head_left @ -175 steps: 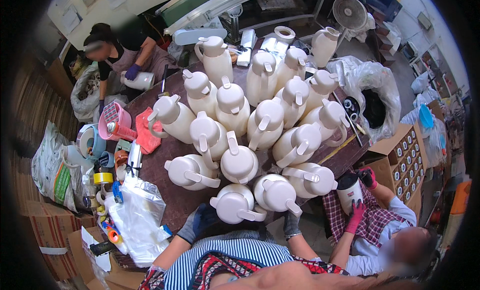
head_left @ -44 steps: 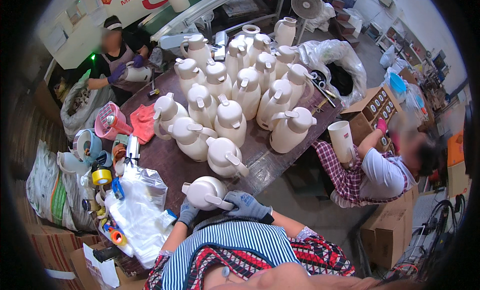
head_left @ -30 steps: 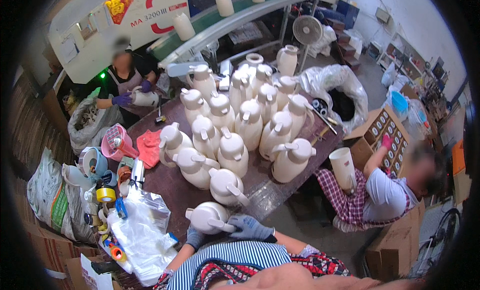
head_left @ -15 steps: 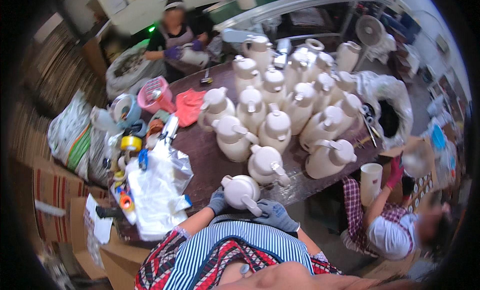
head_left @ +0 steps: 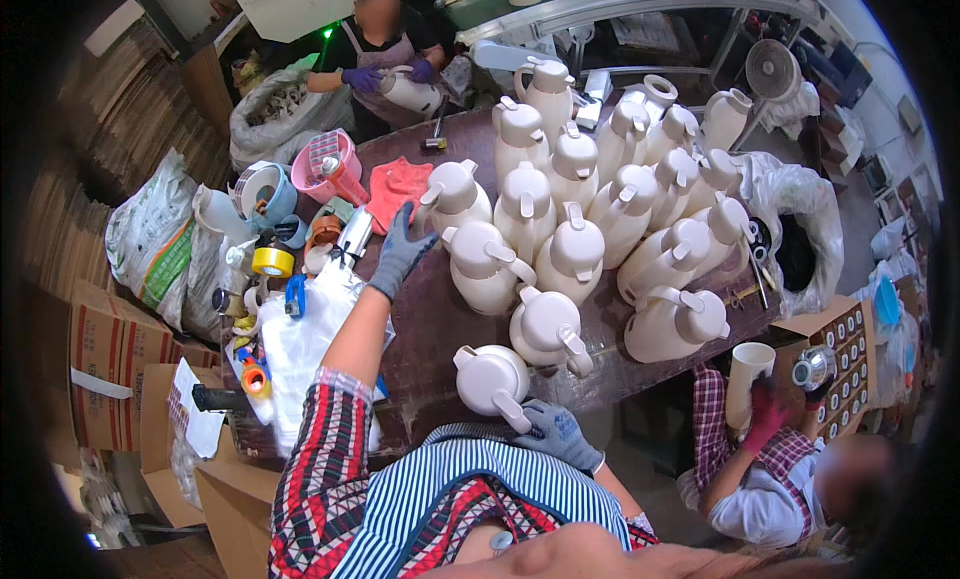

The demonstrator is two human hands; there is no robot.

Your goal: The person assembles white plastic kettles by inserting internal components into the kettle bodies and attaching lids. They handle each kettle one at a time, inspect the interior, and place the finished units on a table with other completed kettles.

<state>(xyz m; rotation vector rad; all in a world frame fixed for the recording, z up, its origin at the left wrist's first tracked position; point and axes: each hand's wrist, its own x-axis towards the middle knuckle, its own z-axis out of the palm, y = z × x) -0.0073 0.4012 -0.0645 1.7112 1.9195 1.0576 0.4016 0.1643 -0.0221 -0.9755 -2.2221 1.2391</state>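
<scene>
Both hands wear grey work gloves. My left hand (head_left: 403, 256) is stretched forward over the table with its fingers apart, holding nothing, close to the red cloth (head_left: 399, 187). My right hand (head_left: 560, 437) stays at the table's near edge, its fingers against the handle end of the nearest cream vacuum jug (head_left: 490, 377); the fingertips are partly hidden there. This jug stands upright, lid up. Another cream jug (head_left: 546, 326) stands just behind it, and several more alike fill the middle and right of the table.
Clear plastic bags (head_left: 300, 349), a yellow tape roll (head_left: 273, 261) and a pink basket (head_left: 327, 167) lie on the left. Behind the table a co-worker in purple gloves holds a jug (head_left: 412, 91). On the right, another person holds a cream cylinder (head_left: 745, 374) beside an open carton (head_left: 840, 354).
My left hand has let go of the nearest jug and reached forward and left, toward the red cloth. My right hand has stayed by the jug's handle.
</scene>
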